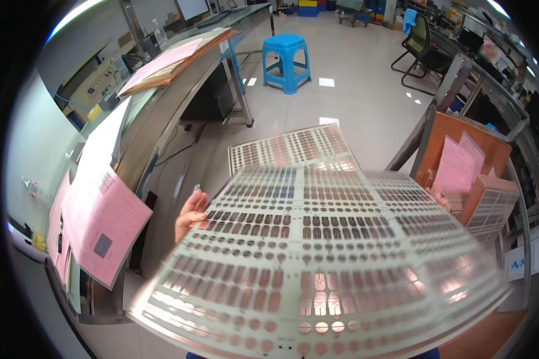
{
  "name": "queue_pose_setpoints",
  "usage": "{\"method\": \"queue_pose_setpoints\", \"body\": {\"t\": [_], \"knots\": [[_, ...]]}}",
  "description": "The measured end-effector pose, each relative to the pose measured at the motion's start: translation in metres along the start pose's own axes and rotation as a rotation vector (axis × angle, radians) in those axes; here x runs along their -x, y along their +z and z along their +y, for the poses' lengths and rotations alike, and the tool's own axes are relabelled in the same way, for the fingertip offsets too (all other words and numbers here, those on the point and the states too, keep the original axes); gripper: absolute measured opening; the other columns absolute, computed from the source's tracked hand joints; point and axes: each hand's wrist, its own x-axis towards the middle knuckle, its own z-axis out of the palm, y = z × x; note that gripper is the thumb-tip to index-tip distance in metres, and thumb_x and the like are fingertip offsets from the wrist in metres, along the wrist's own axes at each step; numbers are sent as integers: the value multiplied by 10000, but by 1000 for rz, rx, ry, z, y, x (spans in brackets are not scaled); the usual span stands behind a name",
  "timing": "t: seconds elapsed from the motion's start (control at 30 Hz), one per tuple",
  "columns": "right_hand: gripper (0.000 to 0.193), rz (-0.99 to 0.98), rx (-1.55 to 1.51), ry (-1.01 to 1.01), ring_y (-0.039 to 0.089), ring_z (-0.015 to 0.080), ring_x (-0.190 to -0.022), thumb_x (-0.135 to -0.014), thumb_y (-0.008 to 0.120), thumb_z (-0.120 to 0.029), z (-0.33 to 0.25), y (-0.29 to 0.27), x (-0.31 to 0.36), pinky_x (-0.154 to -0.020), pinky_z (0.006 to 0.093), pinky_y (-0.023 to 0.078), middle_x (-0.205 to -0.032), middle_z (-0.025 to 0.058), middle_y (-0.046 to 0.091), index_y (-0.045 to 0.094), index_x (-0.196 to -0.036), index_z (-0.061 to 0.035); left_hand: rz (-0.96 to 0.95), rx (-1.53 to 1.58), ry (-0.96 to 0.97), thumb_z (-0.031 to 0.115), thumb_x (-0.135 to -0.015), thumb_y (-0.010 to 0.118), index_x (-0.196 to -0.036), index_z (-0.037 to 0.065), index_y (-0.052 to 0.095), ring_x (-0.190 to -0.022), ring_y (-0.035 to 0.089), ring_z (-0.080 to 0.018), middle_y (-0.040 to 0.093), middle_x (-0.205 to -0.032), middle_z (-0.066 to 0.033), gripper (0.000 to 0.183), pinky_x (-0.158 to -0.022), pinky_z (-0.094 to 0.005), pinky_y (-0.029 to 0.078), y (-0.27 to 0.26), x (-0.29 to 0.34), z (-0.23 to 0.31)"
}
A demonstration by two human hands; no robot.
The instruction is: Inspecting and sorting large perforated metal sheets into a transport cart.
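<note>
A large pale circuit board panel [296, 242] with rows of copper-coloured oblong and round patterns spreads across the middle, tilted and blurred toward its near edge. Beyond its far edge shows another patterned circuit board panel [287, 146], partly covered by the first. My left hand [191, 214] is at the near panel's left edge, fingers bent against it; something small and shiny shows at a fingertip. At the right edge my right hand [441, 197] grips the panel, mostly hidden behind it.
To the left, pink sheets [105, 224] hang by a workbench [179, 99] with more papers. On the right, a rack [461, 128] holds stacked panels [491, 200] and pink slips [456, 164]. A blue stool [285, 63] stands ahead; a person [491, 57] is at the far right.
</note>
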Motion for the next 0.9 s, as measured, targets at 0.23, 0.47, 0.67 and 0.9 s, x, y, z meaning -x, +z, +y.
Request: {"method": "queue_pose_setpoints", "body": {"t": [0.23,0.47,0.67,0.9], "knots": [[352,425,362,-347,567,210,-1073,-962,392,-106,55,97,36,-843,354,555,-1283,106,488,401,-1310,-153,556,-245,397,260,-937,467,-1334,66,375,-1167,498,-239,420,-1366,-128,451,-916,-388,457,115,-38,-92],[479,629,265,-63,544,219,-1100,-981,351,-357,49,99,55,-859,387,503,-1262,120,504,367,-1335,-34,512,-96,320,329,-952,411,-1342,55,355,-1192,474,-259,419,-1365,-130,480,-958,-415,420,93,-27,-101],[446,592,243,-107,549,211,-1072,-981,359,-350,64,103,45,-858,382,498,-1221,99,519,385,-1311,-51,419,191,198,388,-965,364,-1349,46,338,-1214,453,-276,419,-1365,-131,515,-994,-438,388,73,6,-130],[344,599,127,-318,531,208,-1086,-986,381,-283,91,93,45,-965,389,415,-1236,75,516,450,-1232,-52,446,69,70,304,-964,408,-1344,44,333,-1205,446,-256,467,-1310,-113,466,-1033,-430,339,127,-1,-180]]}}
